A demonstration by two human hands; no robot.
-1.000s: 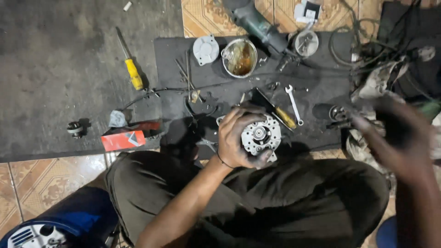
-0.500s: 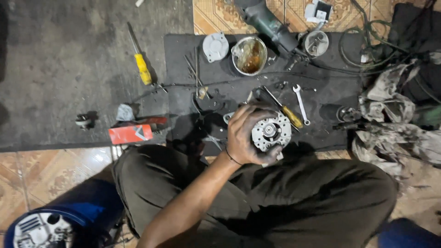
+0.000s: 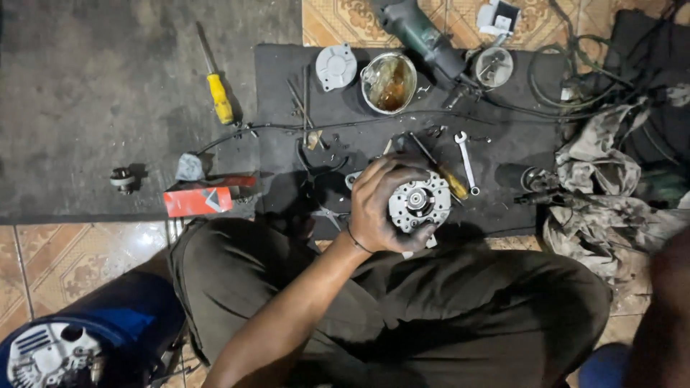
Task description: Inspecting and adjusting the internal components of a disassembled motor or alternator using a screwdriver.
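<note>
Left hand [image 3: 379,205]: fingers curled around the round metal motor housing [image 3: 419,203], gripping it from its left side, thumb under its lower edge.
Right hand: only a dark blurred forearm [image 3: 665,316] shows at the lower right corner; the hand itself is out of view, so its fingers cannot be told.
Motor housing: one, silver, its open face with a central bearing turned up; held just above the near edge of the black rubber mat [image 3: 503,129], over the person's lap.
Mat as landmark: one, dark and rectangular, lying on the floor ahead of the crossed legs.
Screwdrivers: two with yellow handles; one [image 3: 215,90] lies off the mat to its left, one [image 3: 442,172] lies on the mat, touching or just behind the housing.
Spanner [image 3: 466,161]: one, small and silver, on the mat just right of the housing.
Tin can [image 3: 389,82]: one, open, with brownish liquid, at the mat's far edge.
Round grey cover [image 3: 336,67]: one, on the mat just left of the can.
Angle grinder [image 3: 420,32]: one, green-grey, across the mat's far edge.
Red box [image 3: 198,200]: one, flat, off the mat at its near left corner.
Rags [image 3: 604,187]: one crumpled heap off the mat's right side.
Blue casing [image 3: 79,338]: one, well off the mat, by the left knee.
</note>
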